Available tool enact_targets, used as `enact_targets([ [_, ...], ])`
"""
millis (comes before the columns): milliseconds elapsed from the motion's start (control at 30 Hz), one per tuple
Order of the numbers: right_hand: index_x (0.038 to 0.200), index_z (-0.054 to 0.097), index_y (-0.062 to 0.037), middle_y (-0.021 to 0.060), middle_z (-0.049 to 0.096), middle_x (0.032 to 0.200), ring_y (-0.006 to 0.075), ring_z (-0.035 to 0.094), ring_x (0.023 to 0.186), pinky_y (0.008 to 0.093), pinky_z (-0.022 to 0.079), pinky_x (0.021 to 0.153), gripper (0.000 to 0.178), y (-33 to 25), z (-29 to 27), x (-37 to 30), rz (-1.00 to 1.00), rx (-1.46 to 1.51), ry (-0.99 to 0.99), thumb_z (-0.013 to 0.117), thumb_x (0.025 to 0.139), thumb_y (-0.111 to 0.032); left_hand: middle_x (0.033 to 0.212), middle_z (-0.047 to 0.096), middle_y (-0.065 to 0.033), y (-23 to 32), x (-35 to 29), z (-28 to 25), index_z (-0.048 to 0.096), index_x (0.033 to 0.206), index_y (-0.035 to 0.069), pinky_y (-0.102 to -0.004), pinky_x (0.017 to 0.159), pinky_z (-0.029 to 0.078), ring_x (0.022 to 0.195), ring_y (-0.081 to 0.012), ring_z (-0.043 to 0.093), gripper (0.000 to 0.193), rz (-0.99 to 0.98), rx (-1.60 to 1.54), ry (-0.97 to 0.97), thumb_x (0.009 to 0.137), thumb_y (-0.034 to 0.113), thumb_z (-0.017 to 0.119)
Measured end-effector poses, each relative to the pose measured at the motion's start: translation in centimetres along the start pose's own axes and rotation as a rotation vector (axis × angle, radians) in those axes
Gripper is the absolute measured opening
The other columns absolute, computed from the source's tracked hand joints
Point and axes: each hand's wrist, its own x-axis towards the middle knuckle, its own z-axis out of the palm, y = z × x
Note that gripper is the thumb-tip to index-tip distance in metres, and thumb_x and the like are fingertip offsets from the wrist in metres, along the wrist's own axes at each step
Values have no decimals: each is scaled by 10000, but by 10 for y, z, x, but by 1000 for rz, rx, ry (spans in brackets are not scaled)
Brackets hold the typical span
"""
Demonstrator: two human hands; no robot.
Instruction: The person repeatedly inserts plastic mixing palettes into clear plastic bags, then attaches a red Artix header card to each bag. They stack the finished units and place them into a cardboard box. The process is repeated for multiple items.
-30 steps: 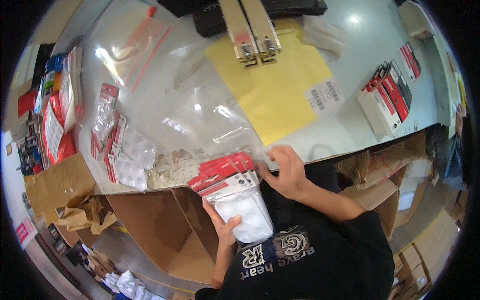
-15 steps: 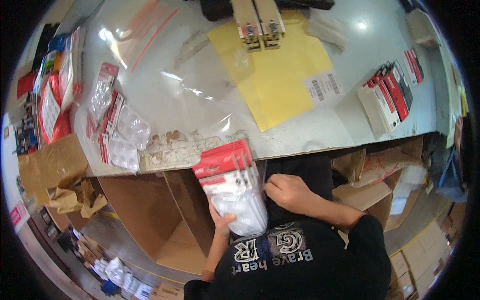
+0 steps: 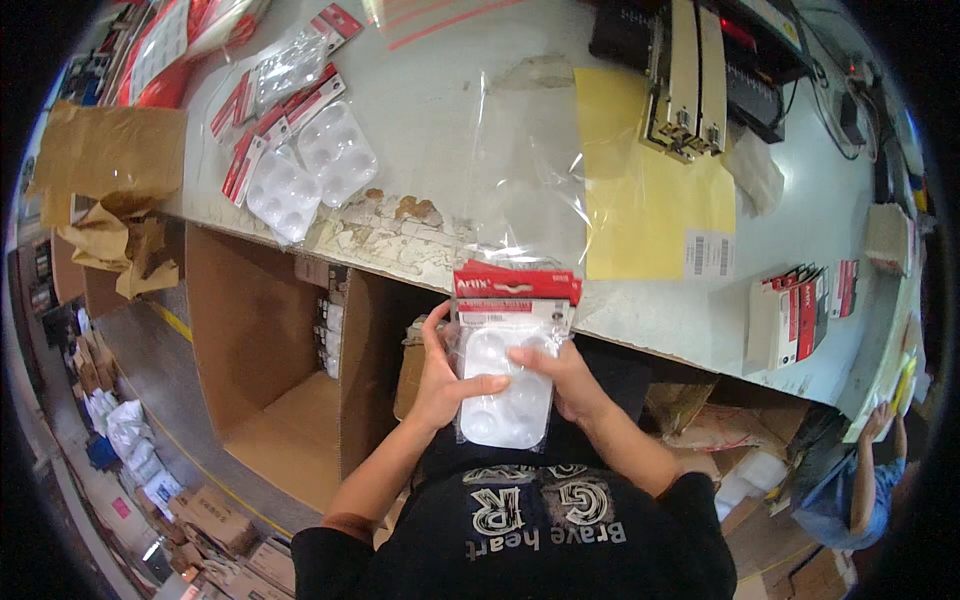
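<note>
Between my two hands, just off the table's front edge, is a stack of packaged white paint palettes with red header cards. My left hand grips the stack's left side, thumb across the clear front. On the opposite side my right hand is wrapped round it, its thumb also pressed on the front. The fingers behind the stack are hidden. More packaged palettes lie loosely piled at the left of the table, their red cards pointing various ways.
A yellow sheet lies on the grey table, below a metal-railed machine. Red-and-white cards stand stacked at the right. Under the table are open cardboard boxes. Another person's arm shows at far right.
My right hand has come in from beside the stack to grip its right side. The stack is now straighter and faces me. My view has turned, shifting the table's contents.
</note>
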Motion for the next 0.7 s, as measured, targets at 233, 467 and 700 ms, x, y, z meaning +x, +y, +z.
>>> enact_targets([
  [233, 1289, 468, 26, 142, 568, 1231, 229, 546, 1125, 355, 415, 986, 706, 37, -9, -39, 40, -216, 77, 796, 692, -160, 1445, 290, -186, -13, -38, -35, 132, 1459, -11, -385, 1106, 253, 1319, -262, 331, 1285, -65, 269, -388, 510, 371, 909],
  [467, 1338, 394, 25, 180, 501, 1295, 313, 491, 1193, 435, 384, 1027, 742, 24, -15, -63, -118, -133, 134, 663, 699, -239, 1248, 442, -179, 5, -53, -1, 316, 1348, -31, -373, 1001, 388, 1180, -275, 465, 1081, 456, 307, -101, 521, 322, 916],
  [700, 1385, 313, 22, 217, 420, 1357, 395, 434, 1232, 512, 351, 1047, 878, -31, 7, -45, -767, -110, 167, 608, 653, -362, 1422, 210, -196, 24, 12, 69, 4, 1435, -37, -413, 1106, 256, 1323, -300, 292, 1441, 765, -201, -250, 451, 452, 938],
])
